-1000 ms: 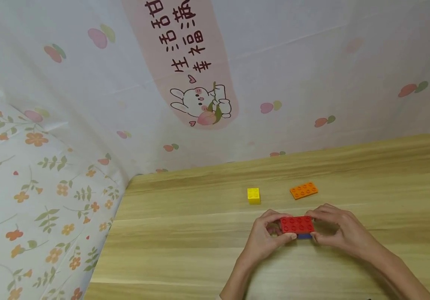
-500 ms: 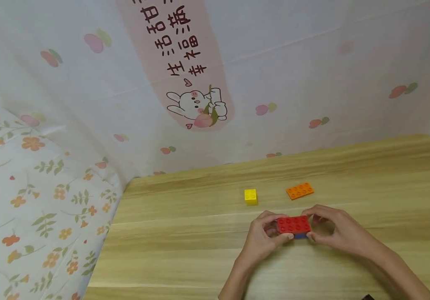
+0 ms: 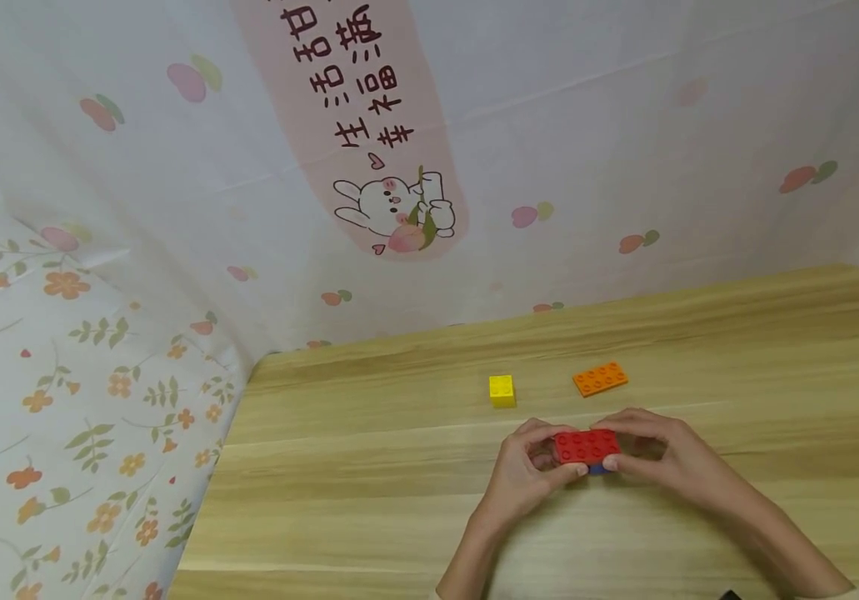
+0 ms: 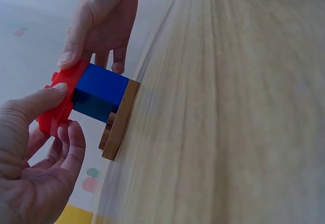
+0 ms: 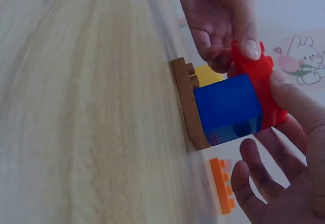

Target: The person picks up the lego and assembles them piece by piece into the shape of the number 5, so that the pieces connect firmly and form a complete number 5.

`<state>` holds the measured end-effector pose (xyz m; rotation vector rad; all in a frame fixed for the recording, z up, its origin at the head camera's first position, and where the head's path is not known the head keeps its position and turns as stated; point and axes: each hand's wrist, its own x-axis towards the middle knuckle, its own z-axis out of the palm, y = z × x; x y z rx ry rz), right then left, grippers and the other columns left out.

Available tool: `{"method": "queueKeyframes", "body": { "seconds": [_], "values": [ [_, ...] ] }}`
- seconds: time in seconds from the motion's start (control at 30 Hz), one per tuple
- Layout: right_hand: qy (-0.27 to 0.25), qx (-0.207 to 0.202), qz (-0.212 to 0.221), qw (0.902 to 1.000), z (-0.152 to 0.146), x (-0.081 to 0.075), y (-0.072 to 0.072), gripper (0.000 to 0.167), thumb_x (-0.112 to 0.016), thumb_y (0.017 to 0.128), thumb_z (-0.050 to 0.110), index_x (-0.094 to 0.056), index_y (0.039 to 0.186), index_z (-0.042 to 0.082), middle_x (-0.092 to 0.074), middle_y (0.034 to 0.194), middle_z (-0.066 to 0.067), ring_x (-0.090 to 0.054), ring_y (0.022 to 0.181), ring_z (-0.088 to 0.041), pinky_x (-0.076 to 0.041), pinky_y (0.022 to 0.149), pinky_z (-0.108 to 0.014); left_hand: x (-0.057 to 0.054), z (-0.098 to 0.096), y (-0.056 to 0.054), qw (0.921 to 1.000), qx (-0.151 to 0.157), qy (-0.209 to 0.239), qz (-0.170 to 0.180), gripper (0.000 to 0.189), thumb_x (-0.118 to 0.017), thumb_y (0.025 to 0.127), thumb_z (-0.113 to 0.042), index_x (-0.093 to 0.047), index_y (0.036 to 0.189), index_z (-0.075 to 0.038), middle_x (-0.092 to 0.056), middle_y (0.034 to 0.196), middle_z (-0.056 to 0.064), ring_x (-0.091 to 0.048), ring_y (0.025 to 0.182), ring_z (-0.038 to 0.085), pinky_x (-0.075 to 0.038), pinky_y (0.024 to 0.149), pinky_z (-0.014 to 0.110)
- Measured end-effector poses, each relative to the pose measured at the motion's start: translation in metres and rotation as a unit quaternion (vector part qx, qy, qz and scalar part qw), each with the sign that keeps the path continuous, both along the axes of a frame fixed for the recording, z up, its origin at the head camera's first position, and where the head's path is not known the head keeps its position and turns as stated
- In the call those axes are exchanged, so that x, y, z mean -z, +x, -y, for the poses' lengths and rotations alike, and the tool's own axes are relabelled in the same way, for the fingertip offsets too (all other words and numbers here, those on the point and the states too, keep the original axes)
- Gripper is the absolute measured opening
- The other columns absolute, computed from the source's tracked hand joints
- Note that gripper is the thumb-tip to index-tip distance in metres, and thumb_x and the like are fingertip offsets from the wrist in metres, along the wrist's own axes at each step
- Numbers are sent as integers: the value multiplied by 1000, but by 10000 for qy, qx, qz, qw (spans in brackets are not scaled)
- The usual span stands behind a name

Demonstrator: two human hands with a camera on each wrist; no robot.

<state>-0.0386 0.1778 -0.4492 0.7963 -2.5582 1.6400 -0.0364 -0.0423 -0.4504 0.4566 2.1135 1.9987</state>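
Observation:
A red toy brick (image 3: pixel 586 447) with studs on top sits above a blue brick (image 5: pixel 228 104), which stands on one end of a brown studded plate (image 4: pixel 122 122) on the table. My left hand (image 3: pixel 522 471) pinches the red brick's left end between thumb and fingers. On the right end, my right hand (image 3: pixel 665 454) pinches the same brick, thumb on the near side. The red brick juts out past the blue one toward the left hand. From the head view, the brown plate is hidden under the bricks.
On the wooden table (image 3: pixel 339 500), a yellow brick (image 3: pixel 501 391) and a flat orange plate (image 3: pixel 600 379) lie behind the hands. A printed cloth (image 3: pixel 586 125) hangs along the table's back edge, and a floral one (image 3: pixel 99 400) on the left.
My right thumb has shifted from beside the blue brick up onto the red brick's near side. The left hand keeps its grip. The head view has shifted slightly.

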Motion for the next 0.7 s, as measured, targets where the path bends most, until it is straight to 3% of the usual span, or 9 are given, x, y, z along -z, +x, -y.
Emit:
{"method": "queueKeyframes", "body": {
  "seconds": [0.1,0.3,0.4,0.6,0.7],
  "values": [
    [52,33,236,9997,-1,-1,1,34,-72,81,15,-65,114,23,-61,110,6,-57,94,-9,-51,72,-26,0,-1,-1,10000,-17,-61,9,34,-75,74,3,-67,106,-1,-55,94,-4,-58,83,5,-53,75,25],
    [606,435,268,9969,-3,-5,1,35,-74,79,22,-67,113,25,-63,112,7,-51,105,-1,-46,80,-25,-1,-2,-2,9998,-16,-198,8,35,-76,73,1,-67,107,-4,-55,94,-5,-56,80,4,-53,73,25],
    [581,436,325,9968,-4,-5,2,35,-74,80,21,-67,114,23,-63,113,5,-51,104,-1,-46,80,-24,-2,-1,-3,9985,12,-525,-171,36,-78,74,-5,-67,108,-9,-56,94,-7,-55,78,3,-53,71,23],
    [610,483,384,9962,-2,-3,3,35,-74,79,22,-68,113,23,-63,112,5,-50,104,1,-46,79,-24,-4,8,-4,9826,2,-1601,-942,44,-81,73,-19,-66,113,-18,-58,93,-12,-49,70,14,-42,64,17],
    [680,515,428,9954,-1,-2,2,34,-74,79,24,-68,113,23,-63,112,5,-48,106,2,-46,81,-24,-5,13,-4,9786,-2,-1817,-964,50,-82,72,-24,-64,118,-20,-58,98,-13,-48,76,17,-41,65,18]
  ]
}}
